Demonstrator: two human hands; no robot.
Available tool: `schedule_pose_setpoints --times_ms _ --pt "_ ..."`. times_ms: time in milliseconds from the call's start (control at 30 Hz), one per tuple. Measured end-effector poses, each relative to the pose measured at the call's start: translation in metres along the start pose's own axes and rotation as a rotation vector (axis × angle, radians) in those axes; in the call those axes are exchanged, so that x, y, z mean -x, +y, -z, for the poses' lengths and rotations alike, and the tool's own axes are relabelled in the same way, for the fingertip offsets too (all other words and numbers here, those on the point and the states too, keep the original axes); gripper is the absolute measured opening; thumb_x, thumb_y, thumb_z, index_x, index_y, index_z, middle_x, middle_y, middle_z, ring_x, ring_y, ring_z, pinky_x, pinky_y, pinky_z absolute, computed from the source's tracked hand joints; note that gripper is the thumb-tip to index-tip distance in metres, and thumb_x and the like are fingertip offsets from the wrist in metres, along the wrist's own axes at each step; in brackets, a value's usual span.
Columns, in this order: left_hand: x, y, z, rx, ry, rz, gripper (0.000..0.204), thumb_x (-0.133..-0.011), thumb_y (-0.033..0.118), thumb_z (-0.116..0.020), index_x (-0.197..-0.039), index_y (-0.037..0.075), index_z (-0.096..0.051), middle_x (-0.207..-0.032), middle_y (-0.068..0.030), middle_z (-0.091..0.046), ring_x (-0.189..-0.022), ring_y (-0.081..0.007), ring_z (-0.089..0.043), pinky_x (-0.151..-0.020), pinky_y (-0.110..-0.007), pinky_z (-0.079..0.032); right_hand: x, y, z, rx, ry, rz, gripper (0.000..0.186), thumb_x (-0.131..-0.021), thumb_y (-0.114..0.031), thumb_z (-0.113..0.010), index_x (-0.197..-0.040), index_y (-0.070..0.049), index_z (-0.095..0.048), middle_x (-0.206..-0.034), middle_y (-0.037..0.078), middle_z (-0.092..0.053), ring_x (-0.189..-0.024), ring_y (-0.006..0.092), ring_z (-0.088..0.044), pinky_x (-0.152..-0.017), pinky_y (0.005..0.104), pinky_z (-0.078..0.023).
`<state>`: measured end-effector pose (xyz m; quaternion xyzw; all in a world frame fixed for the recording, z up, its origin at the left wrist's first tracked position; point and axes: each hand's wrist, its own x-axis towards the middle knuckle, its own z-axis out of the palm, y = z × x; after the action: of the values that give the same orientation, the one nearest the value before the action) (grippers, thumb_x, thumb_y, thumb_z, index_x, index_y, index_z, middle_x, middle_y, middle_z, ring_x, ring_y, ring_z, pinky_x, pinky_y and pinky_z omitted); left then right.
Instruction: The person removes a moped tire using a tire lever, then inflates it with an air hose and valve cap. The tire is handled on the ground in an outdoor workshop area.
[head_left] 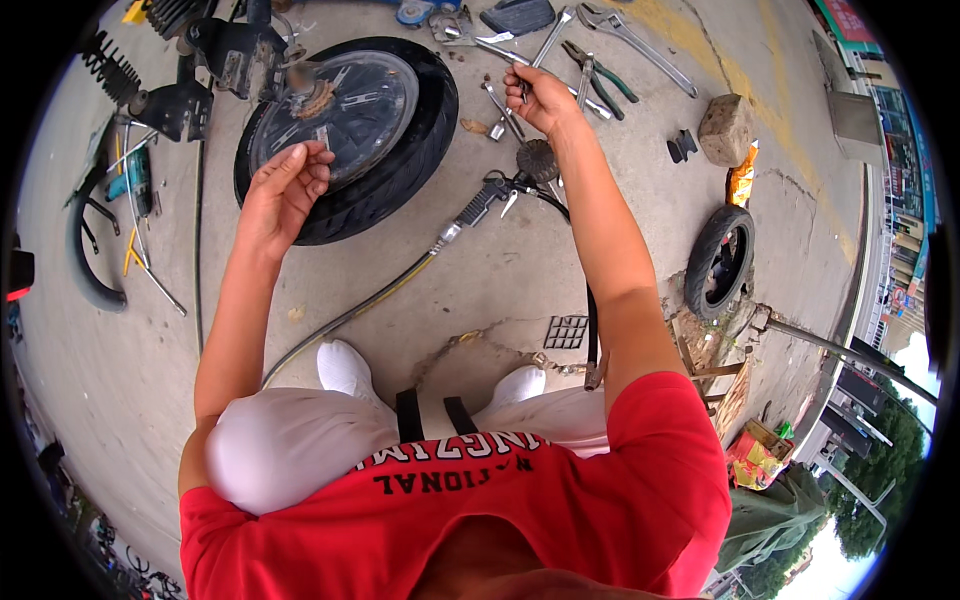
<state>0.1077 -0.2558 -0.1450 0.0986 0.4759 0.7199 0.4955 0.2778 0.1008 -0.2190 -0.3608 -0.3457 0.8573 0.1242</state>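
My left hand [290, 185] hovers over the near left side of a wheel [440, 135] with a black tyre and a grey hub [365, 105]. Its thumb and fingers are pressed together; whatever they pinch is too small to name. Out among the hand tools, my right hand [545, 100] has its fingers closed, and a thin dark piece shows between them. A long silver wrench [492, 45] passes just behind those fingers. Beside that hand lie green-handled pliers [612, 85] and a large adjustable wrench [650, 55]. An air inflator gun [480, 205] with a hose rests nearer me.
Shock absorbers and a black frame part [235, 55] stand at the upper left. A teal power drill [140, 180] lies left. To the right are a stone block [727, 130], an orange packet [742, 178] and a small tyre [720, 262]. A floor grate [566, 332] is near my feet.
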Motion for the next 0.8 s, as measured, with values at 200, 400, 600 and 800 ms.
schedule_pose_setpoints --times_ms 200,400,600,800 --pt "0.006 0.003 0.015 -0.043 0.059 0.031 0.029 -0.096 0.024 -0.056 -0.105 -0.003 -0.063 -0.092 -0.0096 -0.067 -0.076 -0.0131 -0.06 -0.068 -0.025 -0.049 -0.015 0.027 0.074 0.414 0.461 0.013 0.02 -0.092 -0.01 -0.051 -0.108 0.001 -0.057 -0.087 0.01 -0.057 -0.076 0.0203 -0.06 -0.061 0.0333 -0.057" --pt "0.013 0.008 0.015 -0.333 0.078 -0.078 0.025 -0.095 0.022 -0.058 -0.101 -0.002 -0.067 -0.089 -0.0058 -0.067 -0.075 -0.0101 -0.06 -0.067 -0.023 -0.047 -0.006 0.026 0.073 0.709 0.42 0.055 0.037 -0.092 -0.022 -0.055 -0.116 0.006 -0.055 -0.104 0.014 -0.059 -0.082 0.0268 -0.062 -0.067 0.0393 -0.057" --pt "-0.032 0.025 -0.037 -1.146 -0.029 -0.388 0.021 -0.09 0.013 -0.061 -0.104 0.0 -0.068 -0.089 -0.0091 -0.068 -0.082 -0.019 -0.064 -0.077 -0.029 -0.05 0.046 -0.011 0.043 1.373 0.277 -0.261 0.056 -0.093 -0.04 -0.055 -0.131 0.001 -0.048 -0.132 0.017 -0.052 -0.12 0.0359 -0.05 -0.081 0.0501 -0.054" --pt "-0.146 0.016 -0.04 -1.508 -0.088 -0.477 0.024 -0.082 0.016 -0.067 -0.103 0.003 -0.071 -0.098 -0.0168 -0.069 -0.094 -0.0303 -0.066 -0.085 -0.037 -0.05 0.133 0.009 0.057 1.044 -0.015 -0.658 0.062 -0.095 -0.043 -0.052 -0.138 -0.003 -0.034 -0.107 0.02 -0.062 -0.079 0.0247 -0.067 -0.066 0.0401 -0.059"
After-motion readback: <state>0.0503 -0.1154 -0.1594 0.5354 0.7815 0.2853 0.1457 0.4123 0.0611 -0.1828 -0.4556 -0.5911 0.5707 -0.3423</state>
